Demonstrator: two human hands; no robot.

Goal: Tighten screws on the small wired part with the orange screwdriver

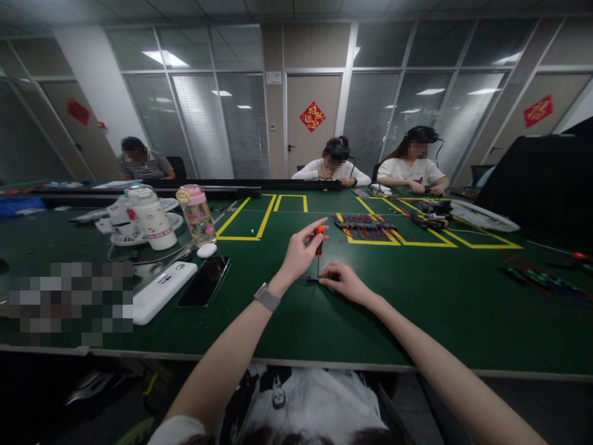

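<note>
My left hand [300, 252] grips the orange-and-black handle of a screwdriver [319, 243], which stands upright with its shaft pointing down. Beneath its tip, a small circuit board with wires [309, 279] lies on the green table [287, 334]. My right hand [343, 280] pinches the right end of that board, fingertips down at the tabletop. The fingers partly cover the board, so its details are too small to make out.
A bundle of wired boards [365, 227] lies beyond my right hand; more wired boards [546, 278] are at far right. To the left are a black phone [204, 282], a white power bank [162, 293], a white earbud case [206, 250] and two bottles [197, 216]. Several people sit opposite.
</note>
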